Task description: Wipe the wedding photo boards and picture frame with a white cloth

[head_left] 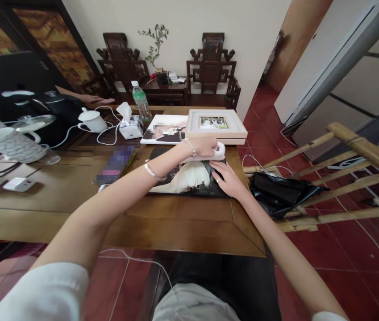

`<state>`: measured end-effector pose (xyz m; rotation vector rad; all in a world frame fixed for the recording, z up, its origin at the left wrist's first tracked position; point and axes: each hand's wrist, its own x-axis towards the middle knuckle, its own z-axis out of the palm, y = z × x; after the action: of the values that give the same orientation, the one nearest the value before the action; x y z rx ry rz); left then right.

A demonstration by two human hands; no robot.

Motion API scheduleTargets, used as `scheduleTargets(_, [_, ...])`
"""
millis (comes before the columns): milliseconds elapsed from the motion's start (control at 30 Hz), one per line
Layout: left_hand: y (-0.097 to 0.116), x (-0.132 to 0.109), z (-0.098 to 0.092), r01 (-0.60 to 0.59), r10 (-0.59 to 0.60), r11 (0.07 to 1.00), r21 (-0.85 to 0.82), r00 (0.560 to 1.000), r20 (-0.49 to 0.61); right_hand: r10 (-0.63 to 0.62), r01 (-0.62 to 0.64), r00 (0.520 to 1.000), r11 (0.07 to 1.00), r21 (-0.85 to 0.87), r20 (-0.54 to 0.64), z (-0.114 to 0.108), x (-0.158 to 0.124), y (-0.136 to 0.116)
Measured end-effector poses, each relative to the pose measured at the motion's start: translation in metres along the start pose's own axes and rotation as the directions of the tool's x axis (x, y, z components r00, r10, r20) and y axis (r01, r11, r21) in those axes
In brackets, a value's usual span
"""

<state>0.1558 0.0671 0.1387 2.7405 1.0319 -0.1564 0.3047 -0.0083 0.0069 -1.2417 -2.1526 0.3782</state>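
Note:
A large dark photo print [189, 178] with a white shape on it lies flat on the wooden table [162, 223]. My left hand [204, 147] reaches across it and is closed on a white tissue [220, 151] pressed to the print's far right part. My right hand [226, 177] lies flat with fingers spread on the print's right edge, a ring on one finger. Just beyond stands a light wooden picture frame [216, 124] lying face up, and a second print [164, 129] beside it.
A white tissue box [131, 127], a green bottle [141, 101], a white lidded cup [92, 119], cables and a kettle [11, 142] crowd the table's left. A black bag [279, 191] rests on a bamboo chair [343, 178] at right. Another person's arm [85, 97] rests far left.

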Motion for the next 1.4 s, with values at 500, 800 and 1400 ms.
scheduleTargets(500, [0.002, -0.106, 0.035, 0.032, -0.028, 0.984, 0.177, 0.999, -0.024, 0.015, -0.016, 0.999, 1.0, 0.021, 0.029, -0.002, -0.003, -0.003])
scheduleTargets(800, [0.068, -0.137, 0.046, -0.021, 0.01, 0.994, 0.107, 0.995, 0.096, 0.015, -0.015, 1.0, 1.0, 0.003, 0.026, 0.0, -0.002, 0.001])
scheduleTargets(1400, [0.018, -0.091, 0.042, -0.019, 0.022, 0.999, 0.041, 0.998, -0.066, 0.002, -0.002, 1.0, 1.0, 0.004, 0.02, -0.003, -0.002, 0.003])
